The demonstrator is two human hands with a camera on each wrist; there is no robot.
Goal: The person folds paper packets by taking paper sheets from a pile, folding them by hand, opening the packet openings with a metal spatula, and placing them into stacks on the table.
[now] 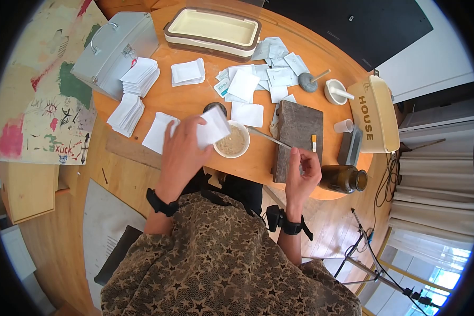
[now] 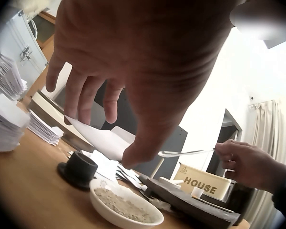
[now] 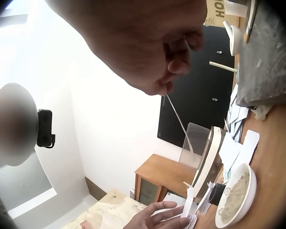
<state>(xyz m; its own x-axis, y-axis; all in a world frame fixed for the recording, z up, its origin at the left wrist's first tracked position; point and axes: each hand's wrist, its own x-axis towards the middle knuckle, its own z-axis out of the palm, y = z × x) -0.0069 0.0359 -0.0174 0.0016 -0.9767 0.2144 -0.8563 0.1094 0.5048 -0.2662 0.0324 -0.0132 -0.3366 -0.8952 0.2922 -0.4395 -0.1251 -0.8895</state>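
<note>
My left hand [image 1: 181, 150] holds a small white paper packet [image 1: 214, 126] between thumb and fingers, over the left side of a white bowl [image 2: 126, 220]. Greyish-beige powder [image 1: 230, 142] lies in the bowl. My right hand [image 1: 304, 171] pinches the handle end of a slim metal spoon [image 1: 268, 138], palm turned inward. The spoon's tip points left above the bowl's right rim, close to the packet; in the left wrist view it appears beside my left thumb [image 2: 138, 150]. A black round stand-like piece [image 2: 81, 167] is behind the bowl, partly covered by the packet in the head view.
Stacks of white packets [image 1: 125, 115] lie left, near a silver case [image 1: 116, 50]. Printed sachets [image 1: 280, 76] and a cream tray [image 1: 213, 29] are behind. Rightward are a dark board [image 1: 295, 124] with a brush [image 1: 314, 142], a mortar [image 1: 334, 95], a brown jar [image 1: 342, 179] and a HOUSE box [image 1: 376, 116].
</note>
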